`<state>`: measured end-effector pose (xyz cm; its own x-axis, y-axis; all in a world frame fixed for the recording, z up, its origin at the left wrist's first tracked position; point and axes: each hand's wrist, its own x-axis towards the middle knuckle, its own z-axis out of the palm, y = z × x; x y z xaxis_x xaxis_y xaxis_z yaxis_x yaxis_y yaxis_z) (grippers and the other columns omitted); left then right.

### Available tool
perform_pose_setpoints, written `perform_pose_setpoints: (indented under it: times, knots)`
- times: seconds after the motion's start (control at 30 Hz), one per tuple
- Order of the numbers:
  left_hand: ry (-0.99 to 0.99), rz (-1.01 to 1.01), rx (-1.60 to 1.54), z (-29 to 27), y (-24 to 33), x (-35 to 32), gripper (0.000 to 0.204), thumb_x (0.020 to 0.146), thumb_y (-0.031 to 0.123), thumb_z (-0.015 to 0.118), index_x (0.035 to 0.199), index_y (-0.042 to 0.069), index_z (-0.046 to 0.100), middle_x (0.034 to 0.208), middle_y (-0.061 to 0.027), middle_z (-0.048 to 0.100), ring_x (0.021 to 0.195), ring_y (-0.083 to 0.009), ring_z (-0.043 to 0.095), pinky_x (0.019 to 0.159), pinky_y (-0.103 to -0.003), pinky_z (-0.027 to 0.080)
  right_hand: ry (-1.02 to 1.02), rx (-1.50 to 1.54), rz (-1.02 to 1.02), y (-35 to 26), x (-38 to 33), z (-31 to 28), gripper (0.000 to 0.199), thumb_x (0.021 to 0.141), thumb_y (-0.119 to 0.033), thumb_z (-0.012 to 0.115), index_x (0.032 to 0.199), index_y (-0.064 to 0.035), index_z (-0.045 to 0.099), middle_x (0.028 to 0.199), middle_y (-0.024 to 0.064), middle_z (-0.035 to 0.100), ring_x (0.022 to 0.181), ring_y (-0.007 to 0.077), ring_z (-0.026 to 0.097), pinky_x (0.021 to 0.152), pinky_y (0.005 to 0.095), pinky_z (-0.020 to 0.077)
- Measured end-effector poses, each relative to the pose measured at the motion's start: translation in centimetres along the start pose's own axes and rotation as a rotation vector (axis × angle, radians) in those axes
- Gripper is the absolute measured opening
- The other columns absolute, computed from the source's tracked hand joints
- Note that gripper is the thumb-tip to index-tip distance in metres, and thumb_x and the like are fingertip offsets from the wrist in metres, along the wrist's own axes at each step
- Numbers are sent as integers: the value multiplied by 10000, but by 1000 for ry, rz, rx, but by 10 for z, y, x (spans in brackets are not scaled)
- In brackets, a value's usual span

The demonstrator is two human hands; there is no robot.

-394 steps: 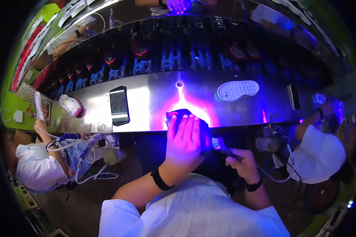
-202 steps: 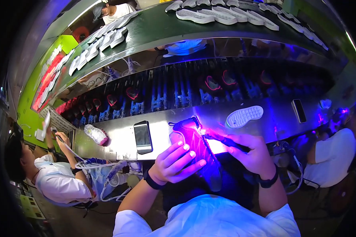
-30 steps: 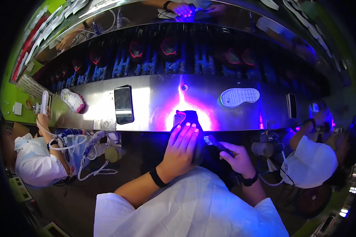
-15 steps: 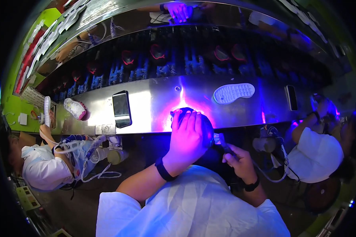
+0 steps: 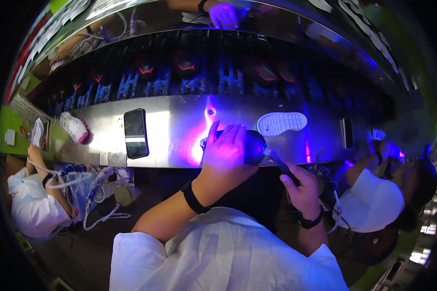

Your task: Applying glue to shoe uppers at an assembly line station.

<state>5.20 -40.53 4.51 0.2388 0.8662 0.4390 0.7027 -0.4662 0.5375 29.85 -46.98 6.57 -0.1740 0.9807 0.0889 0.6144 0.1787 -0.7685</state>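
Note:
My left hand (image 5: 225, 156) lies over a dark, rounded piece (image 5: 254, 147) at the bench's near edge, fingers wrapped across its top. It looks like a shoe upper, but the hand and violet light hide much of it. My right hand (image 5: 302, 189) is closed around the dark handle of a small brush (image 5: 279, 164). The brush's pale bristle end meets the piece's right side. Just beyond, a white shoe sole (image 5: 282, 124) lies tread side up on the metal bench (image 5: 172, 114).
A black phone (image 5: 136, 133) lies to the left, another phone (image 5: 347, 133) to the right. A white and pink shoe piece (image 5: 75, 127) is farther left. Behind runs a dark conveyor (image 5: 204, 63) carrying red-edged pieces. Co-workers sit at left (image 5: 43, 208) and right (image 5: 371, 199).
The view has shifted, so bench items appear farther left. The brush has come against the dark piece's right side, its handle tilted. The left hand keeps its hold.

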Motion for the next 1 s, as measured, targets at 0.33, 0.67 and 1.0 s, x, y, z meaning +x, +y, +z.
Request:
perform_pose_setpoints:
  times: [0.33,0.67,1.0]
  knots:
    - [-222,-85,26,-28,-55,-9,963,760,279,825,1563,28,356,1309,-219,609,1189,-392,606,1032,-512,471,75,10,-89,1,40,51,392,933,-74,731,1312,0,666,1059,118,741,905,207,710,818,333,540]
    - [-483,-98,-204,-45,-40,-17,1023,760,254,870,1597,66,313,1251,-227,660,1049,-420,674,910,-467,562,-95,377,143,4,40,6,390,960,-78,717,1336,7,659,1050,55,730,908,124,660,854,296,524]
    - [-629,-234,-832,-49,24,-1,840,775,204,912,1477,36,483,1148,-77,734,1077,-178,705,949,-360,565,-203,490,83,6,28,-41,391,952,-97,729,1327,-4,670,1053,45,741,962,104,639,895,302,511]
